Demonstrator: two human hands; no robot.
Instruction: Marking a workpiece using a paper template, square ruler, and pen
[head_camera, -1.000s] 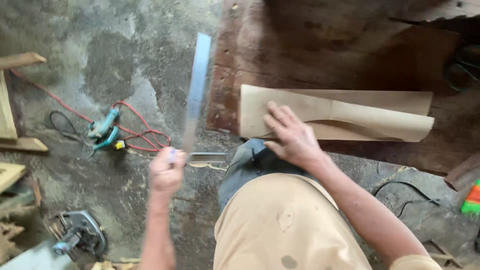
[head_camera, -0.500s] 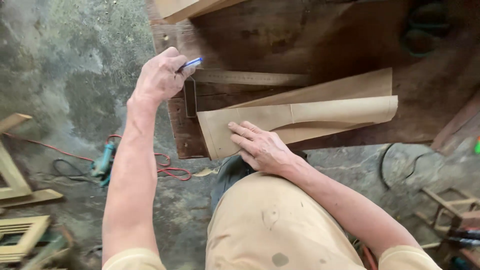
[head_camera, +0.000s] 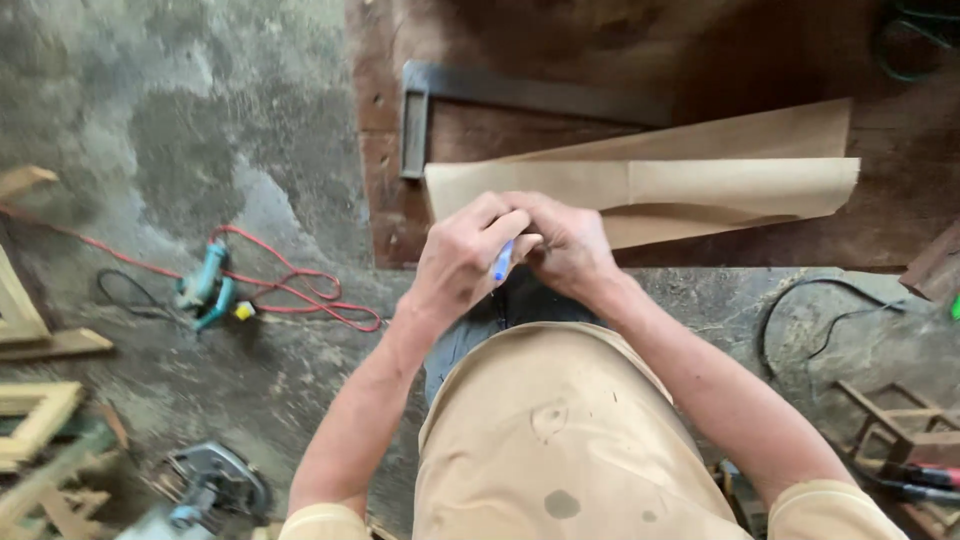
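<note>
My left hand (head_camera: 465, 255) and my right hand (head_camera: 570, 245) meet at the near edge of a dark wooden board (head_camera: 900, 215), both closed around a small blue pen (head_camera: 502, 262). Just beyond my fingers lie two pale shaped wooden pieces (head_camera: 740, 185), one stacked over the other. A metal square ruler (head_camera: 415, 125) rests flat on the board behind them, its short leg pointing toward me.
On the concrete floor at left lie a teal power tool (head_camera: 205, 290) with a red cable (head_camera: 300, 295), wooden frames (head_camera: 35, 410) and a circular saw (head_camera: 210, 485). A black cable (head_camera: 810, 320) and wooden scraps (head_camera: 900, 420) lie at right.
My left hand laid the metal square on the board and came back to join the right hand at the pen. My right hand lifted off the pale wood.
</note>
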